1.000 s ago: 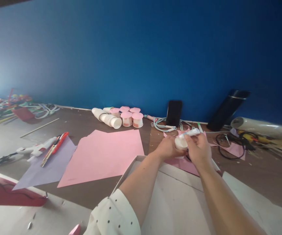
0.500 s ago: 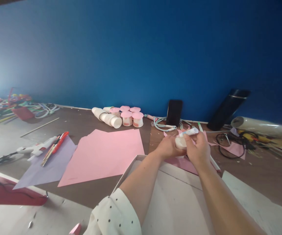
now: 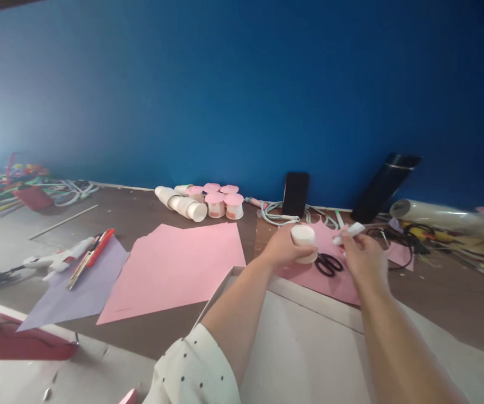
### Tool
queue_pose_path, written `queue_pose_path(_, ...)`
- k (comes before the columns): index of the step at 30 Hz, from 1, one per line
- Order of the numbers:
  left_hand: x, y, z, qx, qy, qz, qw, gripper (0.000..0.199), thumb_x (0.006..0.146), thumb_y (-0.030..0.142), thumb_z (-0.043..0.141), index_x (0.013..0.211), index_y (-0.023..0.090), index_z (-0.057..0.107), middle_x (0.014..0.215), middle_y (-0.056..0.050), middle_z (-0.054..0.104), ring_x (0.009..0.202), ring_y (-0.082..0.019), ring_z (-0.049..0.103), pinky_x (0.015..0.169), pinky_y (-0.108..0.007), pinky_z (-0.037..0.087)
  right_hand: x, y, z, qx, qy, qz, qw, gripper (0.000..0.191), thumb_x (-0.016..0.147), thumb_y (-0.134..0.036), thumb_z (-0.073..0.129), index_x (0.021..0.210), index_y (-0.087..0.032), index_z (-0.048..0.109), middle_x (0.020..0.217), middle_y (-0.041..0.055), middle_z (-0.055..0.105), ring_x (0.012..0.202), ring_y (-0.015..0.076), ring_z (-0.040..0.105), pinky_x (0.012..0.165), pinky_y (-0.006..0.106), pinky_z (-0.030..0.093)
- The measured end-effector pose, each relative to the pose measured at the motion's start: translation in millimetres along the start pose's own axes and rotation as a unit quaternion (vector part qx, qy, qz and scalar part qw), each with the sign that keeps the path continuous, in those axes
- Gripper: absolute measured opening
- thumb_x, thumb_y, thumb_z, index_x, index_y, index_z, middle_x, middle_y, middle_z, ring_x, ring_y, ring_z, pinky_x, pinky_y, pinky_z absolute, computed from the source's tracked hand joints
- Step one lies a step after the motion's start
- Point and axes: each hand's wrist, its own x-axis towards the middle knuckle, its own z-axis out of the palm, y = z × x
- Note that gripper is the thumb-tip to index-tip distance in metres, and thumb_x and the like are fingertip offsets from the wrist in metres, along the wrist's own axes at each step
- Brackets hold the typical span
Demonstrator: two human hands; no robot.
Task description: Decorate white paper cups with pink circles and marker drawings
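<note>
My left hand [image 3: 284, 247] is wrapped round a small white paper cup [image 3: 303, 237], its flat round end facing up. To the right, my right hand [image 3: 365, 257] pinches a white tube that looks like a glue stick [image 3: 349, 233], held apart from the cup. Between and below the hands, black-handled scissors [image 3: 329, 264] lie on a pink paper sheet [image 3: 338, 287] with a jagged edge. At the back stand several small cups with pink paper tops [image 3: 234, 206], beside a row of nested white cups [image 3: 187, 207] lying on its side.
Left of centre lie a large pink sheet [image 3: 178, 275] and a purple sheet [image 3: 98, 286] bearing a red cutter [image 3: 101, 247] and a glue gun [image 3: 59, 255]. A phone [image 3: 295, 194] and dark bottle [image 3: 387, 188] lean on the blue wall. A white board [image 3: 304, 353] is under my forearms.
My right hand has moved right with the glue stick, away from the cup. The left hand has shifted slightly left with the cup, and the scissors now show between the hands.
</note>
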Motion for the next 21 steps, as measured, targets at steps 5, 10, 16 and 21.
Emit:
queue_pose_path(5, 2, 5, -11.6, -0.025, 0.115, -0.052, 0.992, 0.064, 0.064, 0.042, 0.079, 0.120, 0.025, 0.055, 0.120, -0.008, 0.065, 0.105, -0.024, 0.062, 0.089, -0.035, 0.048, 4, 0, 0, -0.081, -0.076, 0.035, 0.993, 0.043, 0.079, -0.054, 0.051, 0.095, -0.020, 0.071, 0.087, 0.0091, 0.073, 0.086, 0.0295, 0.065, 0.070, 0.037, 0.044)
queue_pose_path(10, 5, 0, -17.7, 0.016, 0.167, -0.056, 0.984, 0.055, 0.067, 0.039, 0.077, 0.117, 0.026, 0.056, 0.117, -0.006, 0.066, 0.104, -0.024, 0.062, 0.087, -0.034, 0.048, 4, 3, 1, -0.151, -0.099, 0.022, 0.983, 0.048, 0.079, -0.058, 0.048, 0.104, -0.023, 0.070, 0.100, 0.0098, 0.072, 0.094, 0.0327, 0.065, 0.077, 0.041, 0.045)
queue_pose_path(16, 7, -3, -28.3, 0.102, 0.222, -0.135, 0.960, 0.057, 0.069, 0.045, 0.073, 0.116, 0.021, 0.054, 0.117, -0.012, 0.065, 0.108, -0.028, 0.061, 0.086, -0.035, 0.047, 5, 8, 3, -0.200, -0.086, 0.016, 0.976, 0.045, 0.075, -0.060, 0.052, 0.100, -0.028, 0.072, 0.092, 0.0120, 0.072, 0.088, 0.0344, 0.065, 0.078, 0.050, 0.045)
queue_pose_path(21, 10, -6, -34.1, 0.112, 0.243, -0.174, 0.948, 0.056, 0.070, 0.046, 0.071, 0.115, 0.018, 0.054, 0.119, -0.014, 0.064, 0.110, -0.029, 0.061, 0.085, -0.035, 0.047, 7, 18, 7, -0.173, -0.062, 0.005, 0.983, 0.041, 0.068, -0.059, 0.059, 0.089, -0.027, 0.073, 0.084, 0.0139, 0.069, 0.090, 0.0379, 0.062, 0.081, 0.058, 0.041)
